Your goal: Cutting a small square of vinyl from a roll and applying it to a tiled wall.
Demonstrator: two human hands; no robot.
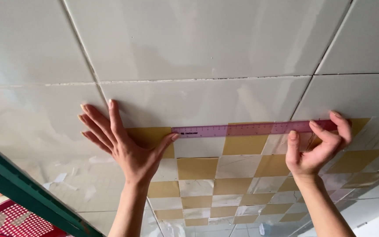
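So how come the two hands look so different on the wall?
The left hand lies flat on the tiled wall with fingers spread wide, its thumb touching one end of the pink ruler. The right hand is curled, pinching the ruler's other end between thumb and fingers. The left covers a yellow tile; the right mostly covers the ruler. Both are bare and reach up to the same ruler.

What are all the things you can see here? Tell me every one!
Ruler: one, see-through pink, held flat against the wall along the top edge of the checkered sheet.
Checkered sheet: one, tan and white squares, on the wall below the ruler.
Wall tiles: several, large, pale grey.
Frame: one, green, lower left.
Basket: one, red mesh, bottom left corner.
Left hand: flat on the wall, thumb at the ruler's end.
Right hand: fingers on the ruler's other end.
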